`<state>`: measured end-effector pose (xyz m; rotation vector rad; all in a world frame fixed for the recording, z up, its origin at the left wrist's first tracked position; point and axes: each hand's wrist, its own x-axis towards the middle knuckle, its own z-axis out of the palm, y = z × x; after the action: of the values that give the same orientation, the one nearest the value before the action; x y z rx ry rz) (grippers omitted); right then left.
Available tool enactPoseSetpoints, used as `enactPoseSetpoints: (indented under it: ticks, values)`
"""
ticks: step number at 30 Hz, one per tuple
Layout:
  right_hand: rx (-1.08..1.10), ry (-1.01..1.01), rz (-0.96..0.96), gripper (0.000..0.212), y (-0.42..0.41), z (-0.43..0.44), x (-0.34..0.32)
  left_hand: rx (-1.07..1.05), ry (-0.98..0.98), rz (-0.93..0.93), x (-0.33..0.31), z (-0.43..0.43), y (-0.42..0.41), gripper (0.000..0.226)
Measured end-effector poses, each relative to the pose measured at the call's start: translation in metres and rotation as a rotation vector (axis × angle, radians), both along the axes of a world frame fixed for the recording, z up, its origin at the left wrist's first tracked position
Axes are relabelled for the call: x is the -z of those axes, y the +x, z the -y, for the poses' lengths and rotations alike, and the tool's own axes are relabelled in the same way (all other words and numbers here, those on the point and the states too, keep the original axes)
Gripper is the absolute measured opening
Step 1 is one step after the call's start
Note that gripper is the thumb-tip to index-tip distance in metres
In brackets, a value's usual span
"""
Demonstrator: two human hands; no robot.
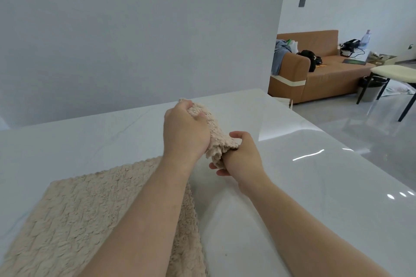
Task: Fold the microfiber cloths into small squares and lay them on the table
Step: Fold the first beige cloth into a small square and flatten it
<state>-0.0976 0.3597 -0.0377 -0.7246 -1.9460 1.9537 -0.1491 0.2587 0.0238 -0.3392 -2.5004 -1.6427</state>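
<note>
Nearest the front edge of the worktop, toward its left corner, a large beige microfiber cloth with a nubbly quilted pile [74, 222] lies spread flat and unfolded, its far right corner tucked under the left forearm. I see no fold in it, so I judge this one not yet begun.

Farther in, over the middle of the glossy white marble-look table [304, 186], both hands work a second beige fluffy microfiber cloth [216, 137], held up off the surface. It is bunched into a narrow, thick strip running from upper left to lower right between the hands. The left hand [185, 132] is closed in a fist around the cloth's upper end, fingers curled over the pile. The right hand [242, 155] is clamped on the lower end, thumb on top and fingertips showing beneath the hanging layers. How many folds the strip already holds cannot be told; it looks gathered rather than squared.

No finished small square shows anywhere on the table. By my reading the task is at an early stage: the held cloth needs to be squared and laid down, and the flat one needs all its folds.

Beyond the far right corner of the table stand a tan sofa [331, 74] with bags on it and a cream-seated chair [396, 72].
</note>
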Motion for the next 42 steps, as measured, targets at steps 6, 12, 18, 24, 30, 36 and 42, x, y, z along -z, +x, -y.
enactPoseSetpoints:
  ticks: [6,12,18,24,30,36,42]
  values:
    - [0.104,0.01,-0.093,0.019,-0.001,-0.008,0.001,0.023,-0.065,-0.037,0.007,-0.005,0.002,0.046]
    - [0.102,0.179,-0.005,0.033,0.003,-0.022,0.005,-0.041,-0.118,-0.055,0.005,0.007,-0.003,0.049]
    - [-0.069,0.24,0.042,0.033,0.0,-0.028,0.005,-0.03,-0.16,-0.061,0.007,0.012,-0.009,0.049]
    - [-0.224,0.042,-0.155,0.032,0.005,-0.036,0.008,-0.018,-0.121,-0.097,0.0,0.019,-0.015,0.049]
    - [-0.138,0.299,-0.105,0.041,0.005,-0.037,0.01,0.007,-0.148,-0.119,0.002,0.02,-0.017,0.048]
    - [-0.206,0.186,-0.089,0.026,0.004,-0.041,0.014,0.016,-0.161,-0.16,0.001,0.019,-0.013,0.048]
    - [-0.463,-0.044,-0.155,0.049,0.009,-0.048,0.015,0.01,-0.18,-0.308,-0.01,0.015,-0.003,0.048]
